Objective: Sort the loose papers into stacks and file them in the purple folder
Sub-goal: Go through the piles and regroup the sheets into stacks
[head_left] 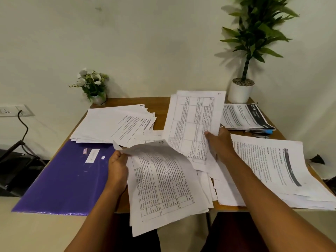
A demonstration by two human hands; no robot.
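Note:
The purple folder (pixel 63 180) lies shut on the table's left front, overhanging the edge. My left hand (pixel 117 165) grips the top left corner of a sheaf of table-printed papers (pixel 161 186) that droops over the front edge. My right hand (pixel 221 142) holds a raised sheet with a printed table (pixel 192 124) by its lower right edge, thumb on its face. A fanned stack (pixel 116 124) lies at the back left. A stack with dark headers (pixel 245 117) sits at the back right. A large stack (pixel 276 170) lies at the right front.
A small flower pot (pixel 94 86) stands at the back left corner of the wooden table (pixel 160 104). A tall plant in a white pot (pixel 241 91) stands at the back right. Pens (pixel 260 132) lie beside the dark-header stack. A wall socket with a cable (pixel 12 110) is at the left.

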